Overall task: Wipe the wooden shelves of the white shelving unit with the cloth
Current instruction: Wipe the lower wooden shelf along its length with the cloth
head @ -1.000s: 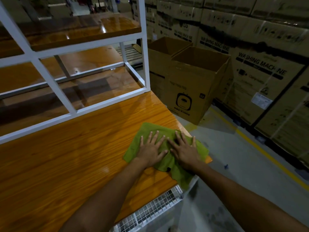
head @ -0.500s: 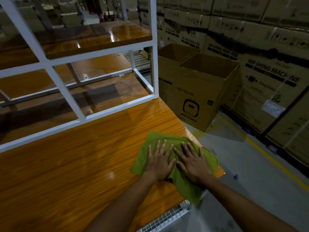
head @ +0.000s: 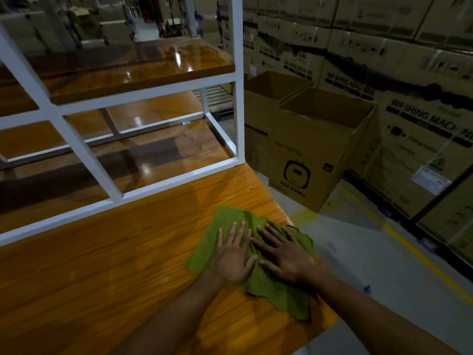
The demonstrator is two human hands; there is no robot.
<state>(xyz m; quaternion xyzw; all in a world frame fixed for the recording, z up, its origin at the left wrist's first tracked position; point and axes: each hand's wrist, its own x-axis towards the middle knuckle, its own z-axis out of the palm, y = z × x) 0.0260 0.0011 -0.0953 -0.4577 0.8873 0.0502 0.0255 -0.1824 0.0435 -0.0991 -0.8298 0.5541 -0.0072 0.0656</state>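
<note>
**Both palms on the cloth at the shelf's right corner**

The green cloth [head: 252,254] lies bunched on the near wooden shelf [head: 102,278], right at the shelf's right-hand end. Its near flap reaches toward the shelf's front corner, and whether any of it hangs past the edge is hard to tell in the dim light. The left hand [head: 234,254] and right hand [head: 284,257] lie flat on top of it, side by side, fingers spread and extended — pressing down, not gripping. Neither hand has closed around anything.

Behind the cloth, the white frame [head: 153,185] crosses the shelf, with a post at the shelf's far right corner. Higher and deeper shelves sit inside the frame, glossy and dark. Beyond the shelf's right end stand open cardboard boxes [head: 314,149] on the floor.

Judging from this, the wiping is on the near shelf's right corner, with the wide stretch to the left of the cloth and the inner shelves yet to do.

The risks follow from the corner position. A stroke that runs further right could carry the cloth off the end — with flat palms and no pinch, nothing would catch it, and it would drop to the floor. The bunched folds mean uneven contact, so patches may be skipped. A push toward the frame could knock fingertips against the white bar.
</note>
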